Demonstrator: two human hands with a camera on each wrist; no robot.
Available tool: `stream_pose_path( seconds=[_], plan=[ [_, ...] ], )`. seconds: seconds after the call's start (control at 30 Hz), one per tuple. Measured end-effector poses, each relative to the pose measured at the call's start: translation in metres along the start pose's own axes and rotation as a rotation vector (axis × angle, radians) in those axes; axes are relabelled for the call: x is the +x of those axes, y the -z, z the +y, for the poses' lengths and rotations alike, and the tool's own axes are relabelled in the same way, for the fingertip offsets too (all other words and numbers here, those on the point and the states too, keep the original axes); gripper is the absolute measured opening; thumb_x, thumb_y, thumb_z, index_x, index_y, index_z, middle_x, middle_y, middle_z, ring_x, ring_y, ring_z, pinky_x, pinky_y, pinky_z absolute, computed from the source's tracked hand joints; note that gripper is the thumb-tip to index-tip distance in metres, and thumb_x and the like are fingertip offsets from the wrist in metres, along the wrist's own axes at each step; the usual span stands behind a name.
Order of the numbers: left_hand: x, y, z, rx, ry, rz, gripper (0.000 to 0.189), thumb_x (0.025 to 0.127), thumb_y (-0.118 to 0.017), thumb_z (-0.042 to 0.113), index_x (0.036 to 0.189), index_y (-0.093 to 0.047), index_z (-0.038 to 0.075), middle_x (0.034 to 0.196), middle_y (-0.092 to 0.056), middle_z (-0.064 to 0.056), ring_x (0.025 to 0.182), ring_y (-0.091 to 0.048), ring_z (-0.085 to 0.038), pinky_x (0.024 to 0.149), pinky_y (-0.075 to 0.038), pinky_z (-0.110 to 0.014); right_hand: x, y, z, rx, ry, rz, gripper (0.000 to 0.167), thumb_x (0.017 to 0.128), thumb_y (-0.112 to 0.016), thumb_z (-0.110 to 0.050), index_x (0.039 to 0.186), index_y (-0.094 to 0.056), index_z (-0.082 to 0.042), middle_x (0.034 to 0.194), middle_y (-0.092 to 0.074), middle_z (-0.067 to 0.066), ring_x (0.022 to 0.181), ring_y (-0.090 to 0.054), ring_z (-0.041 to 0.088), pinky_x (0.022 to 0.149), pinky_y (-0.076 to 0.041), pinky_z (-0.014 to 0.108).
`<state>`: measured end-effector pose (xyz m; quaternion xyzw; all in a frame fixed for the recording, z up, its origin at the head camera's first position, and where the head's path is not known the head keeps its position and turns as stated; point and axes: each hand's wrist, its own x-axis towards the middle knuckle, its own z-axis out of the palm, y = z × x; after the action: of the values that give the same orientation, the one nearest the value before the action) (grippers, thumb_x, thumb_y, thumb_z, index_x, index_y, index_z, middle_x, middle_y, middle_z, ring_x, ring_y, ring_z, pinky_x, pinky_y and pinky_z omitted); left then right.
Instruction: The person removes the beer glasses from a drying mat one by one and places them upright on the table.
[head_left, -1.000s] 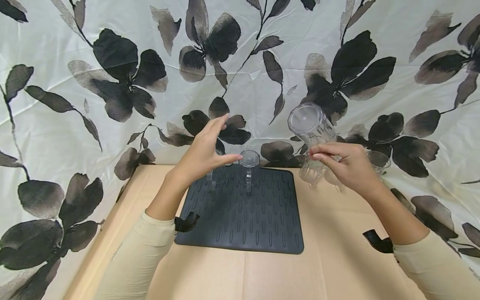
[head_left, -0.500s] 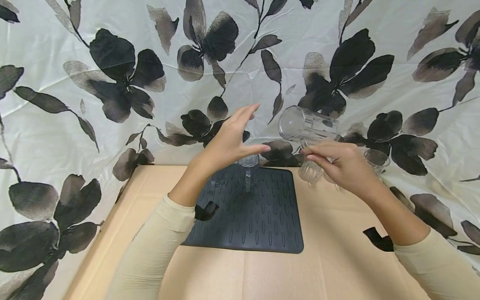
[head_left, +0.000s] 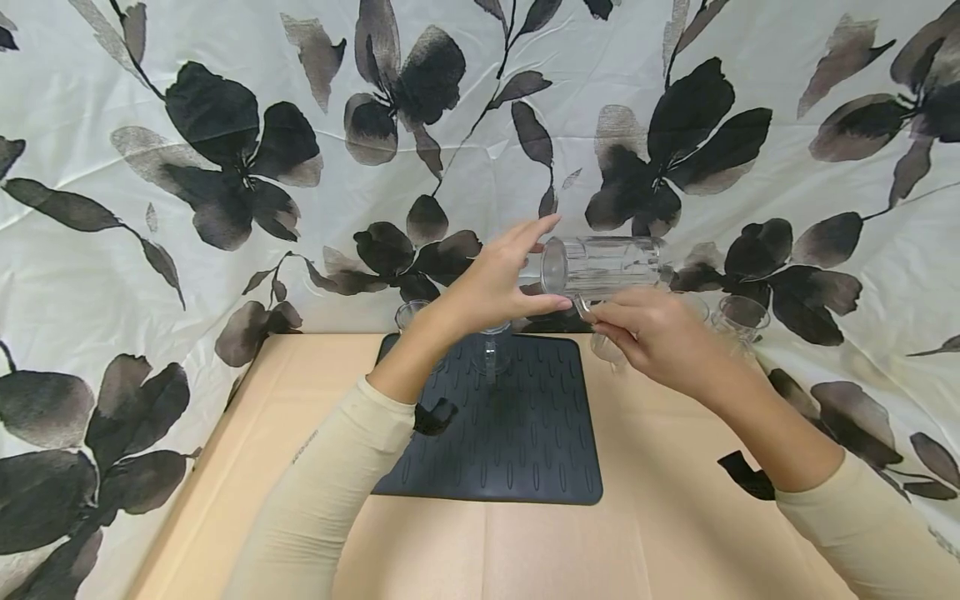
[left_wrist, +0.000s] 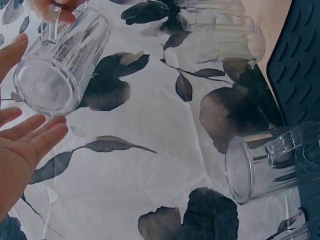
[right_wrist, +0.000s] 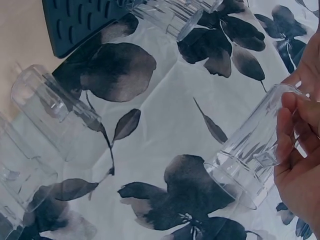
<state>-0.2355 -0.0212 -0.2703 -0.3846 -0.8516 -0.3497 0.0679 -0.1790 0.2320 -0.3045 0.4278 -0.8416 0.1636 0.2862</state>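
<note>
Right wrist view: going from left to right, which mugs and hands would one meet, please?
Table mugs → mat mugs → held mug → right hand. The left hand overlaps the right hand's place, so I leave it out.

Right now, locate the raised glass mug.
In the head view, the glass mug is right of centre, tipped sideways, its handle in the right hand, its base beside the left hand.
</note>
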Motion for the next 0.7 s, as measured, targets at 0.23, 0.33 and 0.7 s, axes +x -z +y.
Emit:
stream_pose_path(
  seconds=[0.23,0.33,0.7],
  plan=[
    [0.003,-0.009,-0.005,0.021,0.005,-0.011,0.094,0.087,-0.085,0.032,0.161,-0.033,0.01,0.155,-0.046,-0.011,0.127,-0.056,-0.023,0.106,-0.05,-0.037,0.001,-0.004,-0.005,-0.018,-0.004,-0.022,0.027,0.078,-0.082,0.008,0.103,-0.08,-0.003,0.092,-0.077,0.008,0.078,-0.071,0.022,0.062,-0.058,0.036],
    [0.003,-0.012,-0.007,0.028,0.015,-0.01,0.09,0.086,-0.086,0.031,0.159,-0.037,0.009,0.153,-0.048,-0.011,0.127,-0.055,-0.024,0.106,-0.05,-0.037,0.002,-0.004,-0.007,-0.023,-0.012,-0.029,0.027,0.079,-0.083,0.006,0.105,-0.08,-0.003,0.092,-0.076,0.007,0.077,-0.069,0.021,0.061,-0.056,0.034],
    [-0.001,-0.019,-0.009,0.032,0.004,0.019,0.082,0.086,-0.086,0.029,0.153,-0.044,0.006,0.148,-0.049,-0.01,0.125,-0.054,-0.022,0.102,-0.05,-0.036,0.0,-0.005,-0.009,-0.037,-0.032,-0.033,0.026,0.079,-0.084,0.005,0.104,-0.08,-0.003,0.091,-0.077,0.007,0.076,-0.068,0.02,0.059,-0.056,0.033]
  ],
)
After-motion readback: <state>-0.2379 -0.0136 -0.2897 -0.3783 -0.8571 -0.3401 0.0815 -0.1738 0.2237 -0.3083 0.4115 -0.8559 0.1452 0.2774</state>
